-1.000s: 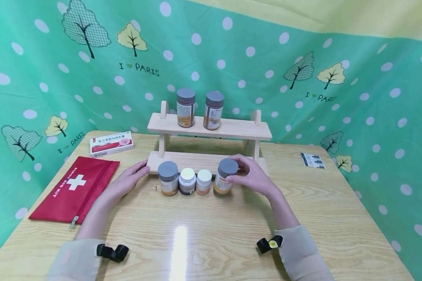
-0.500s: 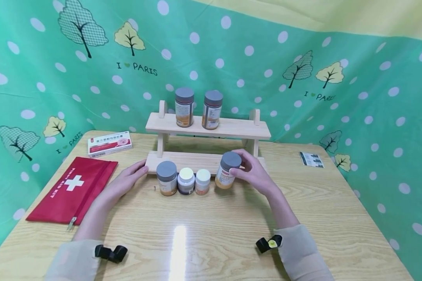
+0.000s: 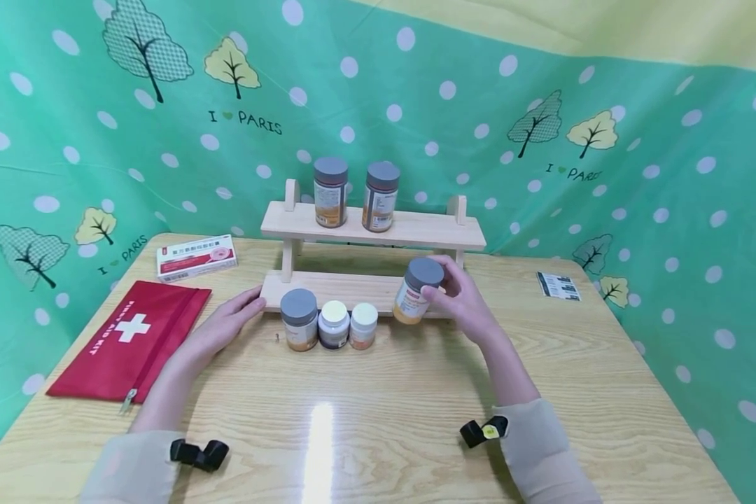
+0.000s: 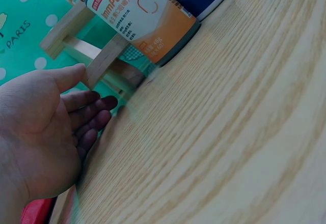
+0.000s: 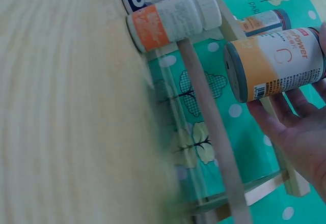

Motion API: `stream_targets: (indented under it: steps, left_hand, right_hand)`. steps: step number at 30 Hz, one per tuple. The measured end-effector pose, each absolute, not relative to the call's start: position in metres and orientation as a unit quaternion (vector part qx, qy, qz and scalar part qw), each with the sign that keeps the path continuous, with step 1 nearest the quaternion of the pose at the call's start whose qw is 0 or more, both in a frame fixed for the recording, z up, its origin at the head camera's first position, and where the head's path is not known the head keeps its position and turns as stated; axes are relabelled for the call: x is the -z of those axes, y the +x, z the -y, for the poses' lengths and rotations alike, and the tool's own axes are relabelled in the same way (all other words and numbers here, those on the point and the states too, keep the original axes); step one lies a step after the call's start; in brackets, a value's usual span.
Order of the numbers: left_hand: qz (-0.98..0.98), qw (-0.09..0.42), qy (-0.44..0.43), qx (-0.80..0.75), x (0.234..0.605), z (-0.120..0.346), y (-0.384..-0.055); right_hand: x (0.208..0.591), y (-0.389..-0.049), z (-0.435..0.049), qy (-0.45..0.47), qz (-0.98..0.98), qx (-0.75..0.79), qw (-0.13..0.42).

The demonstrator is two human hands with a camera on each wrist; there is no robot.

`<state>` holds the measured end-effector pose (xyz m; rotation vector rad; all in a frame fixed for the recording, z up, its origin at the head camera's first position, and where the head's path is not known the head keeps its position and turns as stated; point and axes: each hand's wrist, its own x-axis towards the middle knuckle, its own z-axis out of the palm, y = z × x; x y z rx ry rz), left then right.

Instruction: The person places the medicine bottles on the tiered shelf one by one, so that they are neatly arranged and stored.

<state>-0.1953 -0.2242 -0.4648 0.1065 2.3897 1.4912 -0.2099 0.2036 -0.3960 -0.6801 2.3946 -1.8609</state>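
My right hand (image 3: 469,304) grips a grey-capped supplement bottle (image 3: 411,297) with a white and orange label. Raised off the table, the bottle tilts in front of the right half of the lower board of a two-tier wooden shelf (image 3: 334,283). In the right wrist view its base (image 5: 234,74) faces left, apart from the shelf boards. My left hand (image 3: 229,322) rests at the left end of the lower board, thumb touching it and fingers loosely bent. Near it stand another grey-capped bottle (image 3: 300,325) and two small white-capped bottles, one dark-labelled (image 3: 334,327), one orange-labelled (image 3: 363,327).
Two grey-capped bottles, one left (image 3: 330,196) and one right (image 3: 381,199), stand on the upper board. At left lie a red first aid pouch (image 3: 145,343) and a medicine box (image 3: 197,259). A blister pack or card (image 3: 559,287) lies far right.
The right hand has lifted the bottle from the table beside the small bottles and moved it up and right, tilting it. The left hand has stayed at the shelf's end.
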Motion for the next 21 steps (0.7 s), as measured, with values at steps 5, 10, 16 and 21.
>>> stream_targets:
  steps: [5,10,16,21]
  left_hand:
    - [-0.834,0.16,0.037,-0.526,0.464,0.224,-0.196]
    - [-0.835,0.161,0.038,-0.525,0.466,0.224,-0.196]
    - [-0.833,0.159,0.038,-0.529,0.467,0.225,-0.196]
    - [-0.834,0.159,0.039,-0.527,0.467,0.225,-0.196]
  right_hand:
    - [0.381,-0.217,-0.211,-0.209,-0.775,0.596,0.009]
    - [0.367,-0.228,-0.217,-0.213,-0.772,0.599,-0.007]
    - [0.35,-0.243,-0.224,-0.213,-0.763,0.61,-0.008]
    - [0.336,-0.256,-0.228,-0.209,-0.755,0.621,-0.011]
